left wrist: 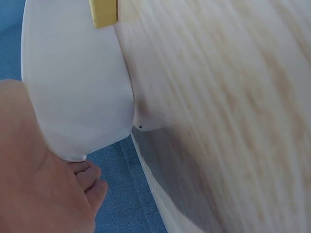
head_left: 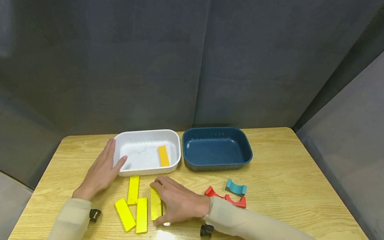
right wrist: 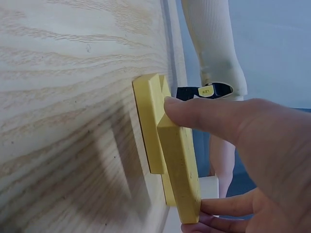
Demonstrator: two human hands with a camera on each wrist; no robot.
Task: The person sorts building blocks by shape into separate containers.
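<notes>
My left hand holds the left end of a white plastic tray, thumb over the rim and fingers along the outer wall. Inside that tray lies one orange-yellow block. My right hand grips a flat yellow block by its two ends, thumb at the near end and fingers at the far end. In the head view this block is partly covered by the hand. Left of it on the table lie more yellow blocks: one near the tray, one alongside, one slanted.
A dark blue tray stands right of the white one. Red curved blocks, partly behind the right sleeve, and a teal curved block lie on the wooden table. Grey curtain hangs behind the table.
</notes>
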